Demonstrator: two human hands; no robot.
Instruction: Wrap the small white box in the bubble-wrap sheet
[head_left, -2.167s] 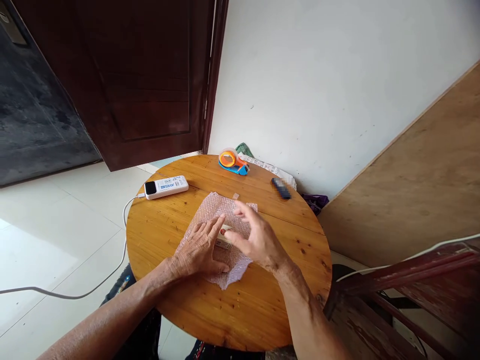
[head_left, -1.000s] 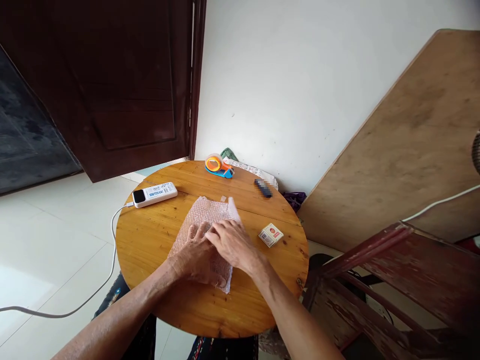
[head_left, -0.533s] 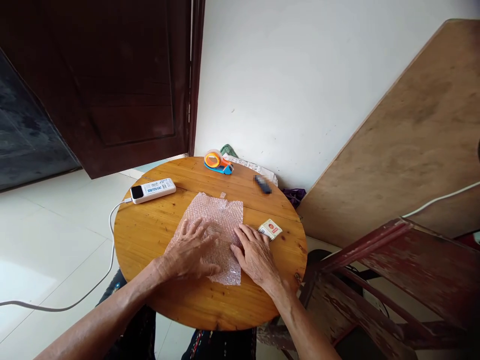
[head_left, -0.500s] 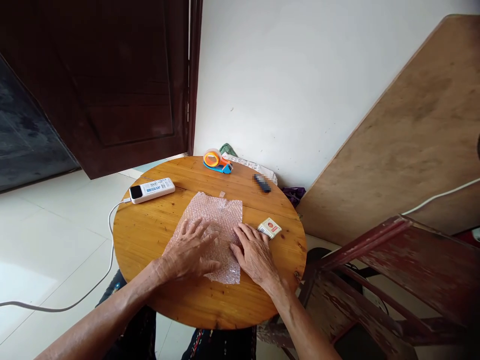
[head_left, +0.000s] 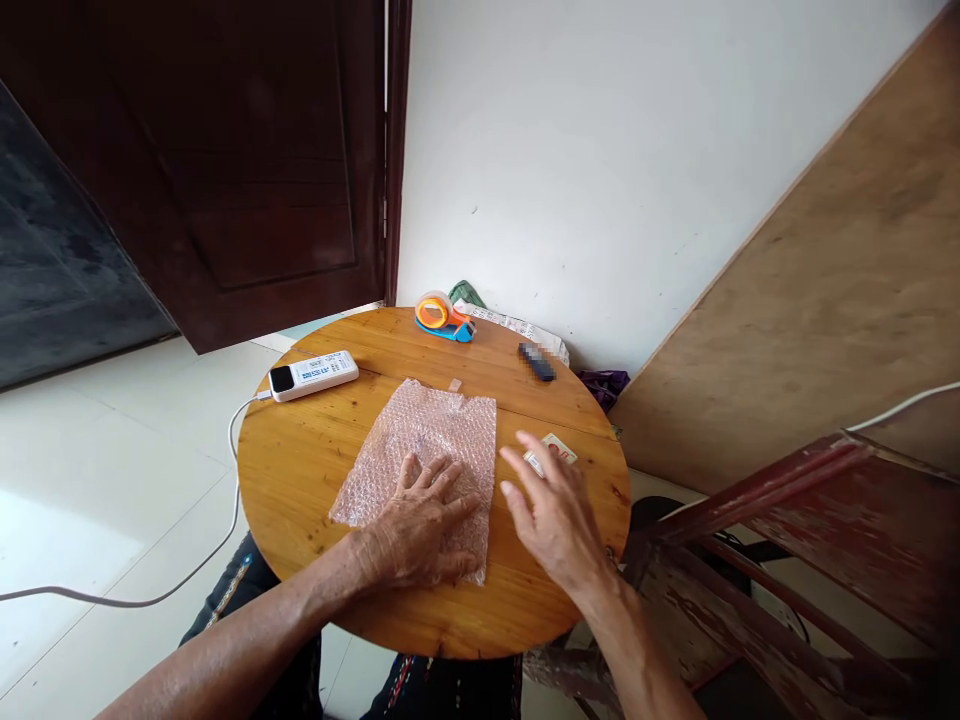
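Observation:
A sheet of pinkish, clear bubble wrap (head_left: 420, 430) lies flat on the round wooden table (head_left: 292, 480), with a small bit of tape at its far edge. My left hand (head_left: 427, 515) rests on the wrap's near right part, palm down and fingers spread. To the right of the wrap, my right hand (head_left: 551, 510) is held above the table, fingers apart and holding nothing. Just beyond its fingertips sits a small cream box (head_left: 559, 450) with a red mark, partly hidden by the hand.
An orange and blue tape dispenser (head_left: 444, 318) stands at the table's far edge. A white power bank (head_left: 315, 376) with a cable (head_left: 231, 480) lies at the left. A dark, blurred-out object (head_left: 537, 362) is at the far right. A worn red wooden chair (head_left: 810, 480) stands close on the right.
My right hand has lifted off the wrap's right edge and moved right, toward the small box. My left hand has slid right across the wrap. The view has shifted slightly.

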